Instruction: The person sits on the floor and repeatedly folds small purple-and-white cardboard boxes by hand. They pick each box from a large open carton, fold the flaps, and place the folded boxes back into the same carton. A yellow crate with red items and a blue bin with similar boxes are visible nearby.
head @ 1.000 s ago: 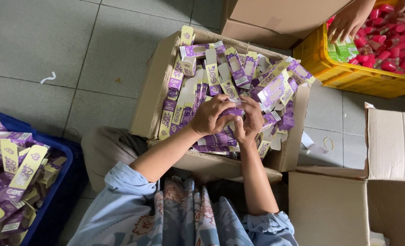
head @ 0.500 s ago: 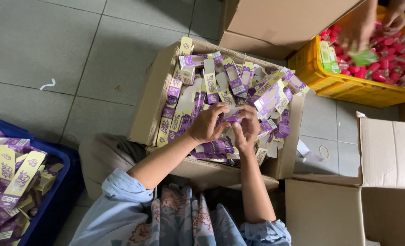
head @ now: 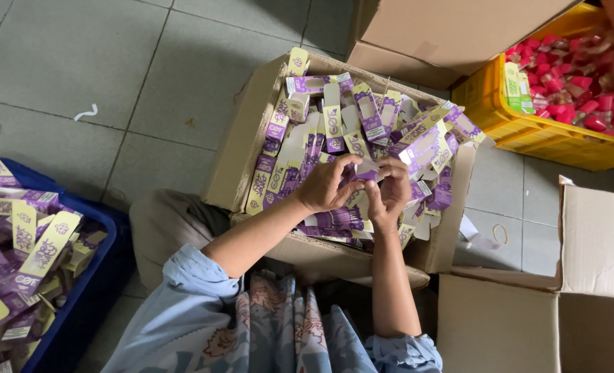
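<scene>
A large open cardboard box is seen on the tiled floor, heaped with flat purple and yellow cartons. Both forearms are stretched forward over it from pale blue sleeves, elbows bent, wrists drawn together. The left hand and the right hand are curled facing each other, and a small purple carton is pinched between their fingertips, each grip closed on it just above the heap

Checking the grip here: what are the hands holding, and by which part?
Both the left hand and right hand pinch one small purple folded cardboard carton by its opposite ends.
</scene>
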